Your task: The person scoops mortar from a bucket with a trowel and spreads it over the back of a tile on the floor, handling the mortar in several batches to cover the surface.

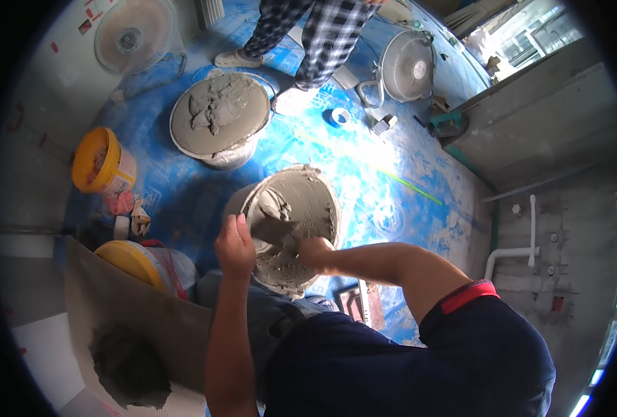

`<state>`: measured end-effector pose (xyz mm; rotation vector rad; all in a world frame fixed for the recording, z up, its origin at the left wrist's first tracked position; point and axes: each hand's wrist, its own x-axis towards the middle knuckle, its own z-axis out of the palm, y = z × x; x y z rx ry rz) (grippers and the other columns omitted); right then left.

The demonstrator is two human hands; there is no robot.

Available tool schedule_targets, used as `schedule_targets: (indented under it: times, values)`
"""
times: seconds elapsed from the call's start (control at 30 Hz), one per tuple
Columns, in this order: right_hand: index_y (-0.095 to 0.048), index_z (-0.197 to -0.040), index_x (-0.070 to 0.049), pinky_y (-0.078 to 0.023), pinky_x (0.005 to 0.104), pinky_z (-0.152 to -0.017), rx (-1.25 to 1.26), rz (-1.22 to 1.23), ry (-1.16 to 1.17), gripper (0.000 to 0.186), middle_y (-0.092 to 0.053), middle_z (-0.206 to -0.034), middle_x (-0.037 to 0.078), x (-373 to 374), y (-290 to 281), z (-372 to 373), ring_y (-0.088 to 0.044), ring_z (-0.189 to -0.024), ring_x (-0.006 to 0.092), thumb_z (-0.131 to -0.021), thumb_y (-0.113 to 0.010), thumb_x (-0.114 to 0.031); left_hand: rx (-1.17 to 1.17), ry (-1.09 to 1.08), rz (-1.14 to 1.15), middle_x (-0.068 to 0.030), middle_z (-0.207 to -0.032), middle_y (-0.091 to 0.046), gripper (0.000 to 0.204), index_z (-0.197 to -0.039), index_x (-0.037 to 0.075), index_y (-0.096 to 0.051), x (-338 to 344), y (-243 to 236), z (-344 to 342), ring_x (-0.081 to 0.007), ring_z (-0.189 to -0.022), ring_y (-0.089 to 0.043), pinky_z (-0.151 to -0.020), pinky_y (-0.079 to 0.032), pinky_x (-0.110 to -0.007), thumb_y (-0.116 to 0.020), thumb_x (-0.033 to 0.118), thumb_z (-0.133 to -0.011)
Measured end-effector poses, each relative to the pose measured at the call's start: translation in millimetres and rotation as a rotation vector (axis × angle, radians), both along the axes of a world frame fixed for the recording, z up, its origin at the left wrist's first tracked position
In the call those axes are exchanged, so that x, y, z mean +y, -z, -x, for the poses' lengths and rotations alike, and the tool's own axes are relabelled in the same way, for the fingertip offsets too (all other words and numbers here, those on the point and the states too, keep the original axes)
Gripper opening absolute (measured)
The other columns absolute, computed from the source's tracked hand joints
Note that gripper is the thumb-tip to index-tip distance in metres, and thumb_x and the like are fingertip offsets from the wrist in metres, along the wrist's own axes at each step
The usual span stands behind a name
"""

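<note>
Bucket | rim: left grip | open mouth: trowel, right grip

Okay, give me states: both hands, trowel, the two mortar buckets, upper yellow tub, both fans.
Near bucket: open, mortar smeared inside
Trowel: held, inside the near bucket
Left hand: at the near bucket's rim, grip unclear
Right hand: closed on the trowel
Far bucket: open, nearly full of mortar
Upper yellow tub: open, something inside
Left fan: can't tell if running
Right fan: can't tell if running
</note>
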<state>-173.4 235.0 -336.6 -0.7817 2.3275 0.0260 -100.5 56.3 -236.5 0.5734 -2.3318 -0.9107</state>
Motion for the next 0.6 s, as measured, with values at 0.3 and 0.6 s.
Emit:
schedule_targets:
  times: [0.3,0.6]
  values:
    - [-0.068,-0.100,-0.004,-0.056,0.0409,-0.070,0.055,-0.012,-0.389,0.024,-0.071,-0.095,0.013,-30.7,-43.4,53.9,-0.070,-0.087,0.0298,-0.081,-0.065,-0.019,-0.032,0.010,-0.039,-0.0236,-0.075,-0.058,0.026,-0.083,0.001,-0.053,-0.6,-10.3,3.0,-0.0459,-0.074,-0.056,-0.061,-0.043,-0.051,-0.047,0.022,-0.099]
    - [-0.073,-0.085,-0.005,-0.057,0.0378,-0.065,-0.103,-0.357,-0.487,0.015,-0.071,-0.102,0.013,-6.3,-52.6,26.5,-0.070,-0.091,0.0261,-0.083,-0.061,-0.015,-0.118,0.011,-0.021,-0.0224,-0.079,-0.062,0.023,-0.086,0.005,-0.054,10.9,-13.3,0.1,-0.0457,-0.076,-0.059,-0.063,-0.046,-0.054,-0.047,0.023,-0.098]
